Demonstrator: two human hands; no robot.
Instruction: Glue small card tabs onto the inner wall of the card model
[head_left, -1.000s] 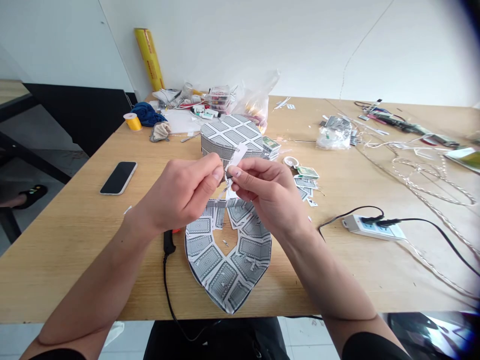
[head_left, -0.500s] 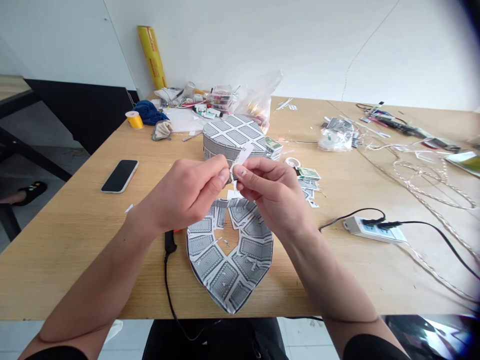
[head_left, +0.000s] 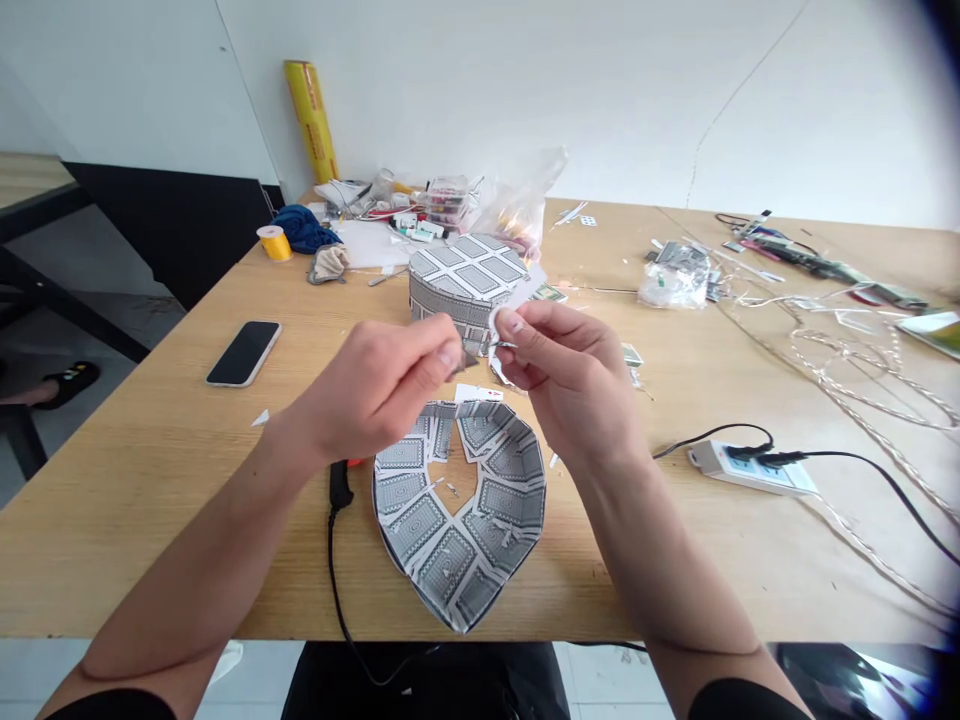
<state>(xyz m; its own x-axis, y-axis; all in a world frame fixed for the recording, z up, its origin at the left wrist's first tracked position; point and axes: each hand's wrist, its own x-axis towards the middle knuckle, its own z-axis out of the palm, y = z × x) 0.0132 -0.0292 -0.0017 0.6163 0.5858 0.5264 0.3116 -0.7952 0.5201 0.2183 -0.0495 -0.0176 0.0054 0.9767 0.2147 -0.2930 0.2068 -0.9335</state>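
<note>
My left hand (head_left: 390, 385) is closed in a pinch on a small dark pointed piece, too small to name. Just right of it, my right hand (head_left: 574, 375) pinches a white paper strip (head_left: 525, 287) with a curled lower end. Below both hands lies an open tray (head_left: 401, 492) made of patterned playing cards, pointed toward me, with small paper scraps inside. A white card (head_left: 478, 393) rests at its far edge. Behind the hands stands a rounded box (head_left: 469, 268) covered in the same cards.
A phone (head_left: 244, 353) lies at left, a yellow spool (head_left: 274, 243) behind it. A black-handled corded tool (head_left: 340, 487) touches the tray's left side. A power strip (head_left: 754, 468), cables and a plastic bag (head_left: 675, 275) are at right. Clutter lines the back.
My hands have moved apart, the right one shifting rightward with the paper strip. The dark pointed piece now shows at my left fingertips.
</note>
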